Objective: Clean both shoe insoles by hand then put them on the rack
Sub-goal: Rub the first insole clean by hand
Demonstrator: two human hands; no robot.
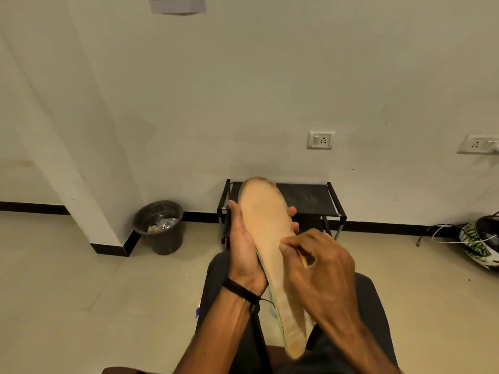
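Tan foam, long and flat, the shoe insole (270,238) lies cradled along the left hand (244,247), fingers wrapped behind its edge, above the person's lap. The right hand (321,268) has fingers curled, pinching at the insole's middle. Best to pick lightly and keep the support firm. Beyond stands the low black metal rack (307,198), with no insole on it.

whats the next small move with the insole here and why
Probably draw the right hand down the insole toward the heel. Its fingertips pinch at the middle of the surface while the left hand grips the edge, so the lower stretch seems not yet picked over. The rack can wait.
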